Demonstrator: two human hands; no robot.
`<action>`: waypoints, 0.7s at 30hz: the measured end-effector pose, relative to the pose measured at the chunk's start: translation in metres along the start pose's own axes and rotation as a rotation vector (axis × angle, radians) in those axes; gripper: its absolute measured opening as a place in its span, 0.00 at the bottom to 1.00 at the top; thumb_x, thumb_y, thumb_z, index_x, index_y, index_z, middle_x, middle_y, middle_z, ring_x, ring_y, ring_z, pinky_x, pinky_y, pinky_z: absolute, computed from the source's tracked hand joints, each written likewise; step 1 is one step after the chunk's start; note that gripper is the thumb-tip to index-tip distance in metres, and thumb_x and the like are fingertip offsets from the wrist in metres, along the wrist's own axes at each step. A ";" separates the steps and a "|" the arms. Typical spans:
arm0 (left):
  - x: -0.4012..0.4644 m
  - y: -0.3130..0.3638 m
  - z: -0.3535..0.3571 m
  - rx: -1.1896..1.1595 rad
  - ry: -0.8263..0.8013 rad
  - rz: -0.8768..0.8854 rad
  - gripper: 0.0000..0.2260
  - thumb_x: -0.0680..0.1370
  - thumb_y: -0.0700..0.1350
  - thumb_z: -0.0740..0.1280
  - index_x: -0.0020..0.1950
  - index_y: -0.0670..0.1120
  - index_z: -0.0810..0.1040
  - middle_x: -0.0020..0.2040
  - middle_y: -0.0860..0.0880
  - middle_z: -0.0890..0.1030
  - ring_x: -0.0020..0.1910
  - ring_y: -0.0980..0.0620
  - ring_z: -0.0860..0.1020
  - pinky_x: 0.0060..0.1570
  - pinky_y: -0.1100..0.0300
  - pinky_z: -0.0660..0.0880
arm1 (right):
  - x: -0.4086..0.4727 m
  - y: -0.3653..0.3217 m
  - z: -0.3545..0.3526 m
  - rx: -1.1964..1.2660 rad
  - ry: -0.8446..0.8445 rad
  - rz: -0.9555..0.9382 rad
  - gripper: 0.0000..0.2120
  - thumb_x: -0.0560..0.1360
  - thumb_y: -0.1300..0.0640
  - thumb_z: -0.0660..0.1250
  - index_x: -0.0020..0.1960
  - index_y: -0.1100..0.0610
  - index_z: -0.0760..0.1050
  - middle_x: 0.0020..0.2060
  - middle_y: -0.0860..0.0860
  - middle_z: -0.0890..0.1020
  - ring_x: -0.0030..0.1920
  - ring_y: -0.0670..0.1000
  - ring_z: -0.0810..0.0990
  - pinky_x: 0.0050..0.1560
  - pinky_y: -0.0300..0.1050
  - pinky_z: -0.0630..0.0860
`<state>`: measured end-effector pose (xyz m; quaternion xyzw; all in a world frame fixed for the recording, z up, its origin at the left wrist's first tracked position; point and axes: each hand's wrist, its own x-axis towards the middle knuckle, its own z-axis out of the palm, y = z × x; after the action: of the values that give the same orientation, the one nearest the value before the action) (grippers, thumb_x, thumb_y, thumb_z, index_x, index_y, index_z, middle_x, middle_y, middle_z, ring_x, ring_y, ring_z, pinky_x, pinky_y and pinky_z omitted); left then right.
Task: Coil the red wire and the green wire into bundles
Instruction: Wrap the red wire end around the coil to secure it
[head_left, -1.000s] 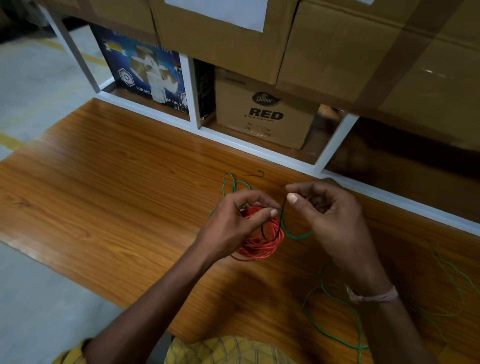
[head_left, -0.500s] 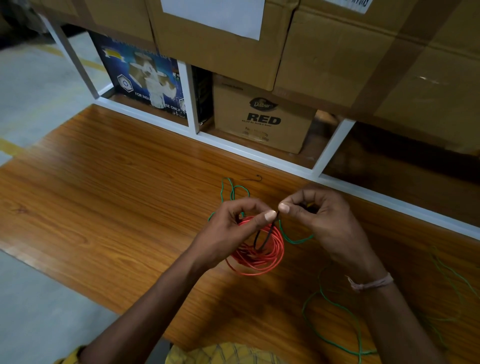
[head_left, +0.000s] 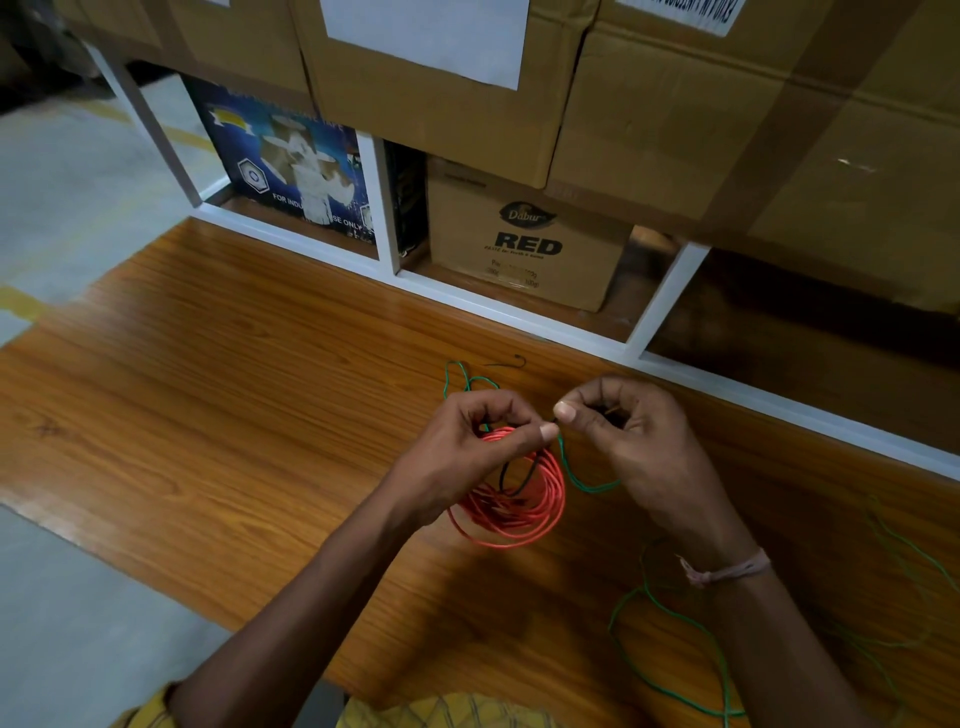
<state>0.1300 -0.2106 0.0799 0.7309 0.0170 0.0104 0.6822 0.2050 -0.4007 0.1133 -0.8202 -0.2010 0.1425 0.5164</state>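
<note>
A: Start nearest. What do you count?

B: Two hands and two wires for the task. Closest in, the green wire (head_left: 670, 623) lies loose in wide loops on the wooden tabletop (head_left: 234, 415), down by the right forearm, and trails toward the right edge of the view. A strand of it runs under the hands and shows again just beyond the left knuckles.

A: And the red one?

B: The red wire (head_left: 511, 501) is already a round bundle of many turns, held just above the tabletop. The left hand (head_left: 467, 447) grips its upper part, fingers curled round the turns, thumb stretched toward the other hand.

A: The right hand?

B: The right hand (head_left: 623, 431) is curled, thumb and forefinger pinching the end of a thin black tie wire (head_left: 511, 478) that loops down across the red bundle. The two thumbs nearly touch. A pale thread band (head_left: 727, 569) sits on the right wrist.

A: Anything farther out?

B: One more short black wire piece (head_left: 506, 362) lies on the wood just past the hands, apart from them.

A: Room to work?

B: Broad bare wood stretches to the left, ending at a near edge over grey floor. The far edge meets a white shelf frame (head_left: 519, 306). Behind it I count a blue printed carton (head_left: 291, 161), a brown carton marked "Dabur RED" (head_left: 524, 244), and large taped cartons (head_left: 675, 114) stacked above.
</note>
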 end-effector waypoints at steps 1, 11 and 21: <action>0.000 0.000 0.000 -0.001 0.003 0.004 0.06 0.80 0.42 0.75 0.49 0.39 0.85 0.43 0.45 0.87 0.42 0.56 0.83 0.45 0.63 0.78 | 0.000 -0.002 -0.001 -0.007 -0.013 0.000 0.05 0.78 0.51 0.73 0.47 0.52 0.84 0.41 0.43 0.85 0.44 0.43 0.82 0.46 0.41 0.77; 0.000 -0.015 0.001 0.021 -0.092 -0.100 0.06 0.79 0.32 0.73 0.42 0.37 0.83 0.35 0.54 0.84 0.37 0.62 0.81 0.42 0.69 0.74 | 0.008 0.010 -0.005 0.024 0.285 0.040 0.07 0.83 0.53 0.68 0.51 0.56 0.81 0.45 0.52 0.83 0.46 0.49 0.80 0.49 0.45 0.75; -0.002 -0.026 0.011 -0.037 -0.032 -0.145 0.06 0.81 0.33 0.71 0.50 0.29 0.82 0.29 0.59 0.80 0.25 0.66 0.74 0.29 0.75 0.67 | 0.012 0.022 0.017 0.783 0.124 0.359 0.08 0.83 0.61 0.66 0.62 0.59 0.75 0.53 0.59 0.88 0.49 0.54 0.88 0.45 0.44 0.83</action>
<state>0.1279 -0.2199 0.0530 0.7151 0.0587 -0.0503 0.6947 0.2127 -0.3901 0.0862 -0.5914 0.0453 0.2461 0.7665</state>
